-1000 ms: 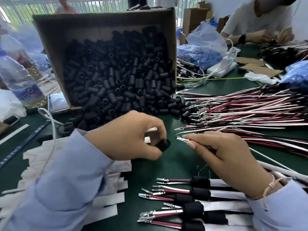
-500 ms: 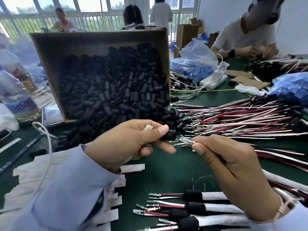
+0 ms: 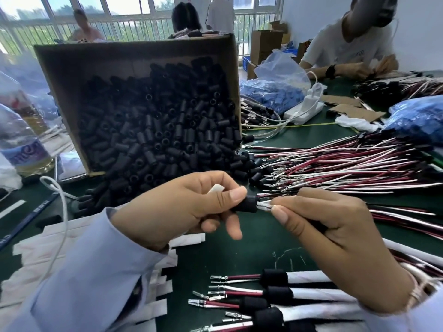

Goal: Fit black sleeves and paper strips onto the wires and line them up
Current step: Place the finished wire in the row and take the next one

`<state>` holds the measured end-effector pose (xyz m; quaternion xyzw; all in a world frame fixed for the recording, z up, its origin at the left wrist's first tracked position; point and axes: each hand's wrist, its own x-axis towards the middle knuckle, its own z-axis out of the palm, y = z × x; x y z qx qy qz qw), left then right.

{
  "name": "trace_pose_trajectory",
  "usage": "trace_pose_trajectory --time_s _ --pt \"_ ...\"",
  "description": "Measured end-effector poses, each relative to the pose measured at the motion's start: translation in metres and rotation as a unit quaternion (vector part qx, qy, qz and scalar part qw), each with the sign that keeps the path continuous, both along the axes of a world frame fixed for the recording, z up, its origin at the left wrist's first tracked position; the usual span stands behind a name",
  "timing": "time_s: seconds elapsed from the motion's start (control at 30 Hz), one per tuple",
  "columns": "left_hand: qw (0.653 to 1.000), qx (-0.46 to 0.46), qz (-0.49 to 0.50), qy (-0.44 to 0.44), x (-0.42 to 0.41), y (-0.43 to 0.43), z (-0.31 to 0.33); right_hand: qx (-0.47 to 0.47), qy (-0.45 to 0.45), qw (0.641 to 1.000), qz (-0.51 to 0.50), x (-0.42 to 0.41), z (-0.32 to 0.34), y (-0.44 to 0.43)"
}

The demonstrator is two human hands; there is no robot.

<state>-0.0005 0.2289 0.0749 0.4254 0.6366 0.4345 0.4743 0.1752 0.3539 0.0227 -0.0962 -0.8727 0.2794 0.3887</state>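
Threading step: my left hand [image 3: 182,207] pinches a black sleeve [image 3: 247,203], my right hand [image 3: 335,236] pinches the wire ends [image 3: 263,207] at its mouth; next, I reckon, push them straight through

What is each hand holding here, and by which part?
The left hand pinches a black sleeve by its barrel, a paper strip tucked under its fingers. The right hand pinches the wires close to their tips.
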Motion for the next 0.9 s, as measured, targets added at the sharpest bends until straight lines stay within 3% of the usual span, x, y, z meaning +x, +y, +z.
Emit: trace_pose_trajectory --time_s 0.3,0.47,0.6,0.7,0.77,0.9 --pt "0.997 0.001 -0.008 0.079 0.012 -0.001 0.000 0.000 -0.082 0.997 -0.002 -0.004 0.002 -0.009" --pt "0.953 0.066 0.048 0.293 0.021 0.005 -0.024 -0.013 -0.193 0.981 0.008 -0.007 -0.010 -0.016" --pt "0.980 0.047 0.018 0.193 0.019 0.008 -0.021 -0.053 -0.181 0.982 -0.022 -0.012 -0.012 -0.019" --pt "0.928 0.043 0.028 0.369 0.031 0.011 -0.037 -0.091 -0.203 0.974 -0.047 -0.014 -0.015 -0.023" --pt "0.895 0.059 0.060 0.438 0.038 0.013 -0.046 -0.105 -0.221 0.969 -0.041 -0.016 -0.014 -0.020" --pt "0.915 0.144 0.080 0.368 0.031 0.017 -0.050 -0.049 -0.205 0.978 -0.015 -0.012 -0.008 -0.012"
